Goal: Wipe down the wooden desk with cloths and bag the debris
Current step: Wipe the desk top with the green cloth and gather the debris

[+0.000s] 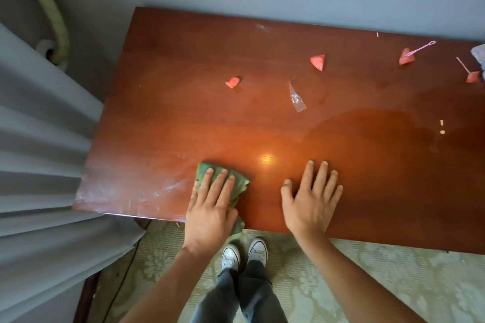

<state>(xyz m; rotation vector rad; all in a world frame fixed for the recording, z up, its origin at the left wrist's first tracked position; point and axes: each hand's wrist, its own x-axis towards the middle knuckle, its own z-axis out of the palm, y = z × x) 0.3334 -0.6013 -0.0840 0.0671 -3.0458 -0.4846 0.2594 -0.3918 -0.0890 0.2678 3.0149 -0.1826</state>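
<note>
A reddish wooden desk (183, 118) stands against the wall. My left hand (211, 207) presses flat on a green cloth (237, 182) near the desk's front edge, fingers straight. My right hand (312, 196) rests flat on the bare wood to the right of it, fingers spread. Several pink-red fruit pieces lie farther back, among them one (232, 82) left of centre and one (318, 61) mid desk. A clear plastic scrap (296, 98) lies between them. A pink pick (421, 48) touches another piece (406, 57). A wet patch (367, 131) darkens the right side.
A grey curtain (39, 152) hangs at the desk's left end. White smears (157, 189) mark the front left corner. A whitish cloth (479, 54) shows at the right frame edge. My white shoes (244, 254) stand on patterned carpet below the desk's front edge.
</note>
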